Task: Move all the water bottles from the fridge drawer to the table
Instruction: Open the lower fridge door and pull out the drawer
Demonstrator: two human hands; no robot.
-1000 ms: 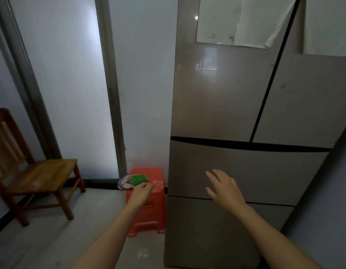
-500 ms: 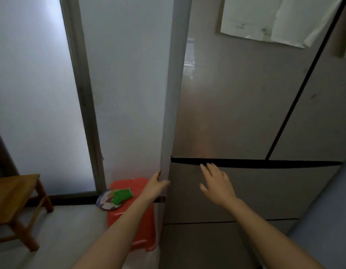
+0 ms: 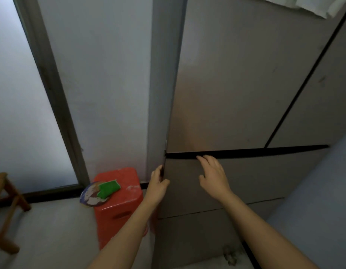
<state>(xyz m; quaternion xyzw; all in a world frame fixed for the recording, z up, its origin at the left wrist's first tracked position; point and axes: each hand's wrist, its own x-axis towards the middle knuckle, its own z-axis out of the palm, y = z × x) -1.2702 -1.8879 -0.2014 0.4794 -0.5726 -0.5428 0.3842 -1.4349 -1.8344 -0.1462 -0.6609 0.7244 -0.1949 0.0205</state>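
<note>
A tall brown-grey fridge (image 3: 236, 84) fills the right half of the view. Its middle drawer (image 3: 255, 177) is closed, with a dark gap along its top edge. My left hand (image 3: 157, 184) grips the drawer's left edge, fingers wrapped round the side and thumb on the front panel. My right hand (image 3: 213, 174) lies on the drawer front with straight fingers, the fingertips at the dark gap. No water bottles and no table are in view.
A red plastic stool (image 3: 119, 206) stands left of the fridge, with a round patterned item and a green sponge (image 3: 108, 188) on top. A wooden chair (image 3: 5, 210) is at the far left. Frosted glass panels stand behind. A lower drawer (image 3: 197, 235) sits beneath.
I have stepped closer to the fridge. My left hand went from above the stool to the drawer's left edge. My right hand rose to the gap above the drawer.
</note>
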